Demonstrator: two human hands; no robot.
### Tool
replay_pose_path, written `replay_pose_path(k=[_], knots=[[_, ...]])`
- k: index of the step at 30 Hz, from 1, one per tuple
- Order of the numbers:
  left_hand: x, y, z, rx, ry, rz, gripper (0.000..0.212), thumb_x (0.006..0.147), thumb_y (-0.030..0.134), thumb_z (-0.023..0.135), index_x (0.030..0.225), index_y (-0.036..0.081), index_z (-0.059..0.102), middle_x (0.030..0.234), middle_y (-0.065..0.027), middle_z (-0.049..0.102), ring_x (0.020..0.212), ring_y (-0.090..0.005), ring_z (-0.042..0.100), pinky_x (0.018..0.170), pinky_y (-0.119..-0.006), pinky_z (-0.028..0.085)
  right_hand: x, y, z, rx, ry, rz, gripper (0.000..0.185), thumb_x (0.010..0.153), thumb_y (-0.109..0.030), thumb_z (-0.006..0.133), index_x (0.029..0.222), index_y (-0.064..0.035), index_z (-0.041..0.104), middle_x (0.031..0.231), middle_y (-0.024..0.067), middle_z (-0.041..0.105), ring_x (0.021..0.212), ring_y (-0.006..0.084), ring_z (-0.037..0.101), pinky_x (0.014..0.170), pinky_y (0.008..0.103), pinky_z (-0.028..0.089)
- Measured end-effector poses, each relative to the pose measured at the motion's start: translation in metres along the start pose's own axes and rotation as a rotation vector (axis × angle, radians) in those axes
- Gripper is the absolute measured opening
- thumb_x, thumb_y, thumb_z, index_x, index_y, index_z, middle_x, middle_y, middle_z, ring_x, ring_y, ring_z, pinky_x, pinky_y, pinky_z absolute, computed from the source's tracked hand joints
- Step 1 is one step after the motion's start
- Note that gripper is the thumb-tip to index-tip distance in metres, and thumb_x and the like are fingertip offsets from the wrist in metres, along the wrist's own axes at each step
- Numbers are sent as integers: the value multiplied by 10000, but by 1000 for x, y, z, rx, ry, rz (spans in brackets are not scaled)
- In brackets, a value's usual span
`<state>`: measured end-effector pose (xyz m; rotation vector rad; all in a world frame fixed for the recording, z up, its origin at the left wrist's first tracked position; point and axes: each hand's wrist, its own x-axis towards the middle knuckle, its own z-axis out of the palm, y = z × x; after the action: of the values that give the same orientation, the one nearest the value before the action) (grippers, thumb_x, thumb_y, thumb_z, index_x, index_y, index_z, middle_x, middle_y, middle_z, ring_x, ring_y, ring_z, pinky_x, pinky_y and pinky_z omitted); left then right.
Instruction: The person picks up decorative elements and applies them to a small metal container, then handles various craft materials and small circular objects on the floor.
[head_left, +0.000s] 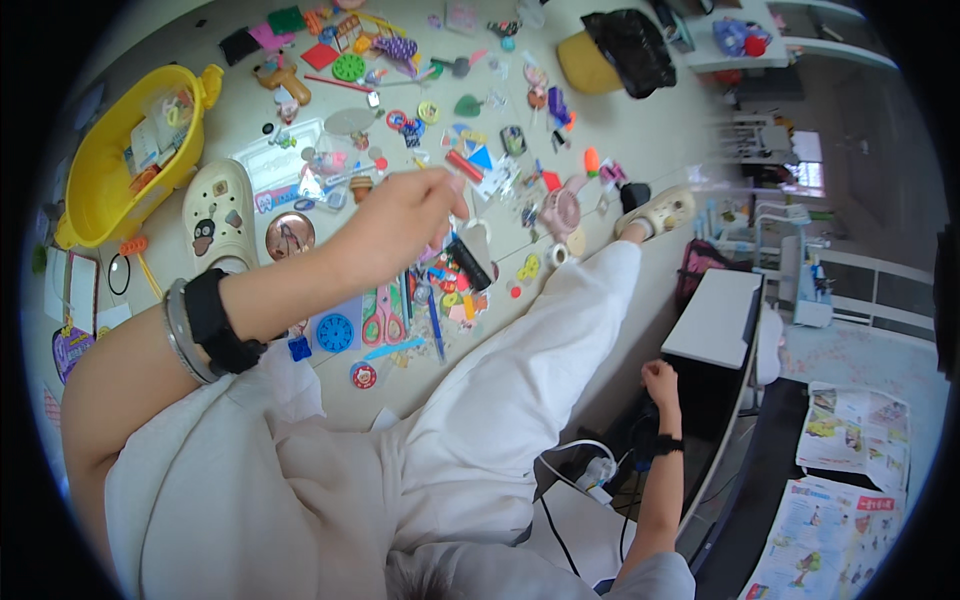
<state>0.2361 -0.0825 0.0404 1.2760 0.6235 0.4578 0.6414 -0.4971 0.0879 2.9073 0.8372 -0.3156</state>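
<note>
My left hand (431, 202) reaches over the scattered small items, its fingers pinched at the end of a black cylindrical object (470, 264). The fingers partly hide that grip. Below it lie pink-handled scissors (384, 319), a blue pen (436, 322) and colourful small pieces. A blue toy wheel (335, 332) is nearer my body. Beyond the hand are a red tube (465, 166) and a pink handheld fan (561, 210). My right hand (660, 379) is at the right, loosely closed beside the white-topped furniture (711, 315), with nothing visible in it.
A yellow plastic basin (82, 176) holding packets stands at the left. A yellow bin (585, 64) with a black bag is at the top. My shoes (219, 214) flank the scattered items. White cables (581, 444) lie near my right arm. Printed sheets (840, 525) rest at the lower right.
</note>
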Motion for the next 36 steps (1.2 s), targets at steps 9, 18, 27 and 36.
replay_pose_path(k=[9,18,27,36], knots=[[-47,30,-19,-66,-81,194,293,931,230,406,822,3,555,549,-44,460,508,-124,436,508,-283,372,-93,-30,-107,118,283,86,145,836,-106,551,845,28,605,672,80,612,581,139,612,527,260,485],[-40,22,-18,0,-49,143,282,935,211,380,828,10,547,559,-36,457,525,-105,436,528,-258,373,-56,-59,-204,-7,442,-127,207,872,-157,524,759,15,552,564,67,514,520,113,518,488,280,413],[-9,-4,-16,217,-133,-109,356,965,288,372,808,20,547,584,13,449,529,-53,406,505,-214,346,90,-162,-114,-177,321,-571,98,827,-96,527,884,-30,569,812,181,591,775,364,571,658,399,451],[47,25,-15,509,-275,-837,304,928,371,446,908,88,556,786,38,540,695,-30,495,565,-182,410,133,-224,52,37,-189,-1023,110,810,-127,559,892,-53,558,831,110,571,782,302,578,666,386,466]])
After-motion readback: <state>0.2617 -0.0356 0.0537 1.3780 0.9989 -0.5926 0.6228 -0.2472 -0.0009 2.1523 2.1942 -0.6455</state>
